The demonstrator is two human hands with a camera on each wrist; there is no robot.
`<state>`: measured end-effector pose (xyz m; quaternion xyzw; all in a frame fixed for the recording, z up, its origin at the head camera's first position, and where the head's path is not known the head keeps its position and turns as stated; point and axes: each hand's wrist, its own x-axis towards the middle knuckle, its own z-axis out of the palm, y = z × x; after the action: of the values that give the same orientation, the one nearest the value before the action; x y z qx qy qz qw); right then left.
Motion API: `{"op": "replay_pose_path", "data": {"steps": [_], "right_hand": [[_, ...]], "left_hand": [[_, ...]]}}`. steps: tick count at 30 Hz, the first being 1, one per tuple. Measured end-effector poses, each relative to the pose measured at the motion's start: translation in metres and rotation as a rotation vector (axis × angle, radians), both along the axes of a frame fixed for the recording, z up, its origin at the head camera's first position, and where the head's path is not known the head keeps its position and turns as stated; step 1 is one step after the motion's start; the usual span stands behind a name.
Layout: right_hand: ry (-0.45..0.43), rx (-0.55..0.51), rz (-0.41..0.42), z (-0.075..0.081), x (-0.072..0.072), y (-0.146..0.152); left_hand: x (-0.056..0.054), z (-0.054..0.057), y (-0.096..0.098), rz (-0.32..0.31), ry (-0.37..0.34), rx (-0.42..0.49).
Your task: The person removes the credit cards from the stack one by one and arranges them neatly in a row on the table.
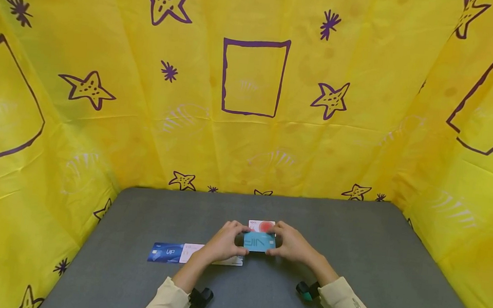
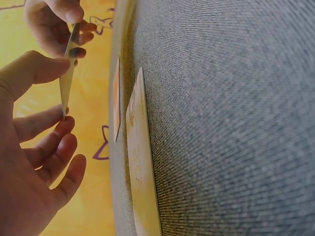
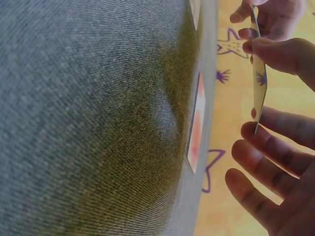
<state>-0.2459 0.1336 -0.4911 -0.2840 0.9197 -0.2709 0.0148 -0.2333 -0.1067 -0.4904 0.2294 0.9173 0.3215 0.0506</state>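
Note:
A teal card [image 1: 259,242] with VIP lettering turned upside down is held up off the table between both hands. My left hand [image 1: 224,244] pinches its left end between thumb and fingers. At the opposite end, my right hand [image 1: 294,245] pinches it the same way. Edge-on in the left wrist view, the card [image 2: 69,78] stands apart from the tabletop. Just beyond it, a white card with a red circle [image 1: 266,226] lies on the table, its near part hidden by the teal one.
Left of the hands lies a row of cards: a dark blue VIP card [image 1: 166,253], a pale pink card [image 1: 189,252] and a whitish card [image 1: 233,261] partly covered by my left hand. The grey table [image 1: 353,241] meets a yellow patterned cloth [image 1: 247,144] behind and at both sides.

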Motion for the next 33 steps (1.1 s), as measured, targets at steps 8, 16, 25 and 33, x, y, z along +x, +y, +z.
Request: {"op": "replay_pose_path", "data": {"steps": [8,16,25,33], "right_hand": [[-0.021,0.002,0.001,-0.006,0.001,0.0],[-0.093,0.008,-0.008,-0.01,0.002,0.001],[-0.117,0.019,-0.004,-0.015,0.002,0.0],[-0.079,0.036,0.018,-0.016,0.002,-0.002]], "left_hand": [[0.002,-0.006,0.0,-0.013,-0.004,-0.039],[0.002,-0.011,0.002,-0.02,0.013,-0.081],[0.001,-0.013,0.004,-0.034,0.016,-0.121],[0.0,-0.014,0.005,-0.031,-0.013,-0.17]]}}
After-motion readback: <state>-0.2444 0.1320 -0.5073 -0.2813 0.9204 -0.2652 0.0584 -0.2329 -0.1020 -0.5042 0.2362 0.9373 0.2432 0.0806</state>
